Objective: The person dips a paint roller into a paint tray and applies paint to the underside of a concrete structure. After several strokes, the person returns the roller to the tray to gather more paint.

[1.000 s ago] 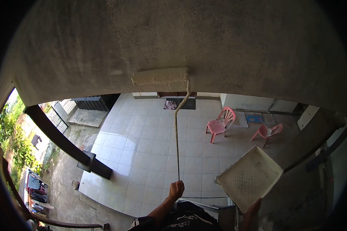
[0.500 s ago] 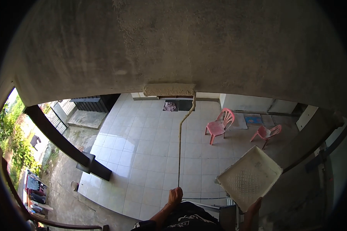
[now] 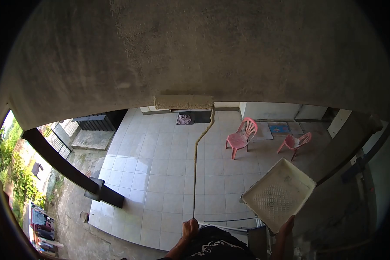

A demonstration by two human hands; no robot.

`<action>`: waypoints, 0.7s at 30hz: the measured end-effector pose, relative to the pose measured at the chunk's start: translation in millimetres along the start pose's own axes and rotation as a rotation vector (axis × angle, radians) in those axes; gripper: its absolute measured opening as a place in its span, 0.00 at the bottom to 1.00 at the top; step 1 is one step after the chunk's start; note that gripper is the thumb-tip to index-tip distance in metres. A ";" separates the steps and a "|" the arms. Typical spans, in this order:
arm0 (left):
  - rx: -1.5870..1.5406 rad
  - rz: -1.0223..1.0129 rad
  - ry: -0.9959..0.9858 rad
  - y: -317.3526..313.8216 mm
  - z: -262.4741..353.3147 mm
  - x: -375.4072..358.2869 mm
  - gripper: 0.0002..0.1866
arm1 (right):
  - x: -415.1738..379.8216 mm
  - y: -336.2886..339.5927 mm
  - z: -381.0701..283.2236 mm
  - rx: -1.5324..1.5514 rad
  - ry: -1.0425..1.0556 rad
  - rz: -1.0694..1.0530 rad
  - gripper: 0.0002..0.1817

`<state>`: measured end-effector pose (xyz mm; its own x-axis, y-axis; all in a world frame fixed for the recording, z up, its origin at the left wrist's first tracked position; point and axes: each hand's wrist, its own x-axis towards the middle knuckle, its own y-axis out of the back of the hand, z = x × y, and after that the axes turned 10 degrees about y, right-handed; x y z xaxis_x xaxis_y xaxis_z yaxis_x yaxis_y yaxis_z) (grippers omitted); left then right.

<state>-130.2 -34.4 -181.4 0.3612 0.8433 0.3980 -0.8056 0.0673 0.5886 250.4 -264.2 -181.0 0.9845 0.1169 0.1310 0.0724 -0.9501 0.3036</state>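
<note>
The roller (image 3: 184,102) now lies across the lower edge of the grey surface (image 3: 229,56), where a second ago it sat higher up the face. Below the roller, the left hand (image 3: 189,228) has sunk too, so this stroke seems to have reached the surface's edge. I cannot tell whether the roller presses there or stands just off. The left fingers are closed around the rod (image 3: 195,164) running down from the roller's right end. Below and right of the roller, the tray (image 3: 297,180) stays tilted, its lower corner gripped by the right hand's (image 3: 286,225) fingers, partly hidden.

Far left of the roller, the post (image 3: 104,193) is dark and squared. The roller is a nubbly, cream-coated cylinder; the surface above it is matt, patchy and coarse. The rod is thin, kinked and crusted near the roller, over glossy pale tiles (image 3: 169,186). Right of the roller are pink slat-backed chairs (image 3: 237,141). The tray is shallow and rectangular, paint-smeared, with a raised grid.
</note>
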 end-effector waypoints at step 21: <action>-0.331 0.108 0.475 78.7 -17.4 122.7 0.21 | 5.9 -1.6 5.7 0.115 -0.029 -0.036 0.35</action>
<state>-157.4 83.6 -98.5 0.0804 0.9960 0.0399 -0.9574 0.0661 0.2812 257.0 -263.6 -186.0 0.9850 0.1449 0.0938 0.1244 -0.9725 0.1968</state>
